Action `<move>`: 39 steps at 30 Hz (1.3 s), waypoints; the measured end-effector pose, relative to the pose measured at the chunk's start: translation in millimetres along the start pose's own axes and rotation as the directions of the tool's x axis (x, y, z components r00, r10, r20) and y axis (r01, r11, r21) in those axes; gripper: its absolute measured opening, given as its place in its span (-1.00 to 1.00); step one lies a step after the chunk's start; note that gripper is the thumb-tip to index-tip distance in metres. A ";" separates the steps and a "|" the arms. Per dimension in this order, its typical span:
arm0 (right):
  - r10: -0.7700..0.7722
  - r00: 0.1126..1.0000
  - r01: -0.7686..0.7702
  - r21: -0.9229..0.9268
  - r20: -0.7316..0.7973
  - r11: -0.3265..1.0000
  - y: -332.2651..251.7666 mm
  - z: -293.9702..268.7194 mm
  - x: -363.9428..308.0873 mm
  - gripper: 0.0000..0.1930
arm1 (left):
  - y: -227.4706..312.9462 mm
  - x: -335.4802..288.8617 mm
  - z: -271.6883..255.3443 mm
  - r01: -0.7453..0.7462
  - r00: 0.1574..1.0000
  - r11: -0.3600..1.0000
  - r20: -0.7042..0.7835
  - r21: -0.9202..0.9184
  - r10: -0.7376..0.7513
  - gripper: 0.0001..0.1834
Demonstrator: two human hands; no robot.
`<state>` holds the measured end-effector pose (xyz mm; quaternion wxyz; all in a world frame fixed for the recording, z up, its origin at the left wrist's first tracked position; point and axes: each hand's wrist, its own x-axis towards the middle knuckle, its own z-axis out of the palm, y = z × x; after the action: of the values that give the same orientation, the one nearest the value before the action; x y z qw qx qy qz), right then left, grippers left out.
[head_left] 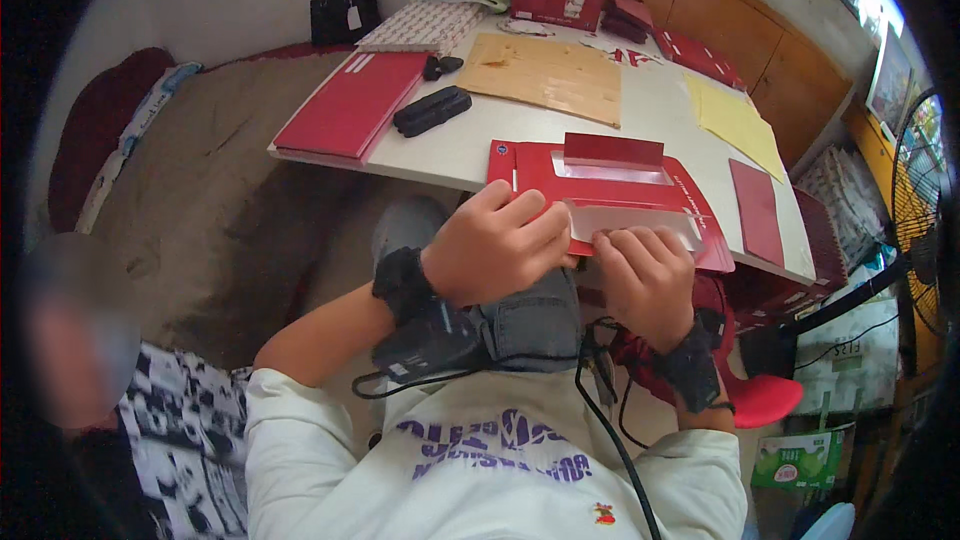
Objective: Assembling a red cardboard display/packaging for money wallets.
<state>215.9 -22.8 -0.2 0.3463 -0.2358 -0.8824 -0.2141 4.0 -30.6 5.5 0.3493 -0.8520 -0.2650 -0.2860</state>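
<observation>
A flat piece of red cardboard packaging (pixel 530 168) lies at the near edge of the white table, with a cut-out window in its middle. One red flap (pixel 613 150) stands up along the window's far side. Nearer to me, a pale, shiny flap (pixel 640 223) stretches between my hands. My left hand (pixel 500 245) is closed at the left end of this flap, fingers curled and thumb hidden. My right hand (pixel 648 280) pinches its near edge, fingers bent over it. Both wrists carry black bands.
On the table (pixel 470 145) are a red cardboard stack (pixel 350 105), a black case (pixel 432 111), a wooden board (pixel 540 75), yellow sheets (pixel 735 120) and a red strip (pixel 756 210). A fan (pixel 915 210) stands at right. Another person sits at left.
</observation>
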 end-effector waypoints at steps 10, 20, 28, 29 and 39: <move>-0.038 0.998 0.037 -0.022 -0.043 0.999 0.3 2.2 1.3 -0.75 | -3.5 -1.6 -12.5 -0.059 0.995 0.992 0.077 -0.115 0.068 -0.76; -0.069 0.997 0.070 -0.022 0.037 0.997 -3.7 4.7 3.7 -0.77 | 5.8 0.4 -3.2 -0.065 0.997 0.995 0.025 -0.076 0.067 -0.82; -0.006 1.000 0.005 -0.059 -0.009 0.998 8.7 2.9 -5.3 -0.76 | -0.5 -6.7 -2.7 -0.031 0.999 0.998 0.008 -0.056 0.031 -0.93; -0.012 1.000 0.012 -0.056 -0.003 0.998 8.7 3.1 -5.6 -0.78 | -2.3 -7.7 -1.8 -0.011 1.000 0.998 0.018 -0.066 0.012 -0.93; -0.055 0.998 0.055 -0.072 0.008 0.996 1.8 6.6 -2.6 -0.83 | 4.8 5.5 -1.3 -0.091 0.991 0.996 0.099 -0.012 0.091 -0.86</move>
<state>215.2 -18.5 -6.1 0.3287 -0.2246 -0.8812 -0.2548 10.5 -33.1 7.8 0.3452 -0.8777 -0.2418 -0.2282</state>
